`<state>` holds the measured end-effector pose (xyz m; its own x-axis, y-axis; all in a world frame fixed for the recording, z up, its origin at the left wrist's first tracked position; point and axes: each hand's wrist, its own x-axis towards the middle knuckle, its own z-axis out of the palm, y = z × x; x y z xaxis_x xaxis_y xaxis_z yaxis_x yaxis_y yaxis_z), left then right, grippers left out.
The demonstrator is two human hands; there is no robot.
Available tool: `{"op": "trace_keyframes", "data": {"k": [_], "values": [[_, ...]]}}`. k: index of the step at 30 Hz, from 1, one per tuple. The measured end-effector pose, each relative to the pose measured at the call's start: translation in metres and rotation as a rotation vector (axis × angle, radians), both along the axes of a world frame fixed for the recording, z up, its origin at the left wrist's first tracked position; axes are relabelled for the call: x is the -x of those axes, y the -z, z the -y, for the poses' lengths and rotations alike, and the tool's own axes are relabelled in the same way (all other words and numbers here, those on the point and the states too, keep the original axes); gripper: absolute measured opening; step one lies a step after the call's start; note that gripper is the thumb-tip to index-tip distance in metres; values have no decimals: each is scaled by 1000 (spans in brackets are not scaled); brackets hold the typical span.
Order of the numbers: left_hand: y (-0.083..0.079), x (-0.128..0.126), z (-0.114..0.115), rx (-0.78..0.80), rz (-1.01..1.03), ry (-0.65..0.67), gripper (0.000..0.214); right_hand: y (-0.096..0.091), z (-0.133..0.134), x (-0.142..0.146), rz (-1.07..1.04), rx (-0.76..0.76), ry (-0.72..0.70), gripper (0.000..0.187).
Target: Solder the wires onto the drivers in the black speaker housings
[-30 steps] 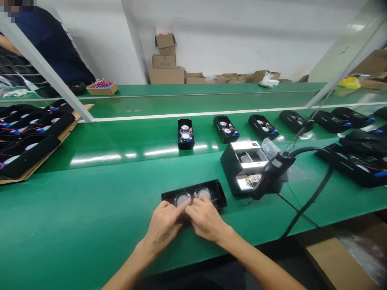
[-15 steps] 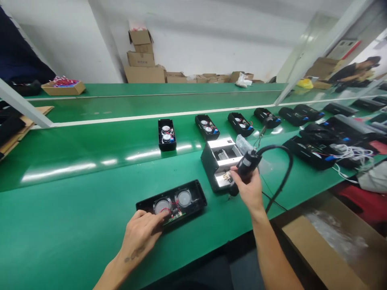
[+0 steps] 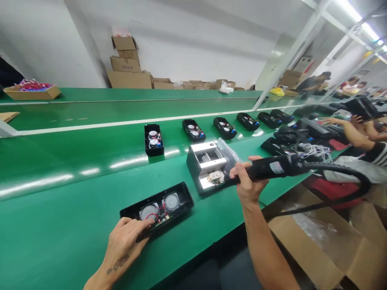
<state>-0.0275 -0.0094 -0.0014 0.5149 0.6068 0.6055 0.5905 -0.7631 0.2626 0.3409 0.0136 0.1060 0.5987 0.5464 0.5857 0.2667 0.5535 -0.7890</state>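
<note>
My left hand grips the near left edge of a black speaker housing, with thumb and forefinger over its rim. Two round grey speaker drivers, red wires and a strip of green circuit board show inside the housing. Wrapped in my right hand is a black electric screwdriver, tilted almost level, its tip end pointing left. That end is beside the front of a grey and silver screw feeder; the bit itself I cannot make out. A thick black cable trails from the screwdriver's rear.
Several black speaker housings stand in a row along the back of the green bench. White cables lie in a heap at right, near a co-worker's arm. An open cardboard box sits below the bench edge.
The screwdriver has swung from steeply upright to nearly level, its tip end at the feeder's front. My view has turned to the right. My left hand stays on the speaker housing.
</note>
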Motion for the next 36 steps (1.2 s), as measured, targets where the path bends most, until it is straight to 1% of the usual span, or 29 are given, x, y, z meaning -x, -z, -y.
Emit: {"op": "trace_keyframes", "data": {"k": [3, 5, 7, 9, 11, 13, 15, 17, 20, 23, 26, 29, 33, 36], "values": [[2, -3, -2, 17, -9, -8, 15, 9, -11, 3, -6, 22, -61, 35], [4, -4, -1, 30, -5, -25, 17, 12, -12, 4, -3, 61, -110, 34], [5, -6, 1, 51, -3, -43, 21, 10, -8, 9, 13, 116, -178, 35], [5, -9, 3, 91, -5, -49, 29, 5, 2, 22, -3, 135, -307, 37], [5, -13, 3, 147, -4, -57, 38, 0, 15, 45, -60, 79, -504, 40], [3, -16, 3, 203, 3, -70, 45, -1, 27, 75, -118, -7, -689, 38], [1, -19, 2, 263, 0, -79, 47, 2, 34, 106, -135, -43, -813, 31], [-2, -20, 2, 317, -17, -80, 44, 5, 36, 134, -107, -16, -877, 28], [-4, -21, 1, 352, -30, -69, 34, 8, 30, 161, -45, 33, -913, 30], [-5, -21, 0, 345, -9, -63, 31, 9, 24, 173, -29, 73, -941, 29], [-6, -22, -1, 330, 9, -66, 27, 11, 21, 179, -34, 140, -934, 28], [-5, -22, -2, 316, 6, -72, 19, 14, 19, 182, -37, 186, -911, 30], [-2, -21, -2, 339, -1, -87, 10, 16, 15, 186, -46, 208, -911, 32], [1, -20, -3, 343, 15, -85, 8, 18, 14, 188, -54, 211, -924, 31]]}}
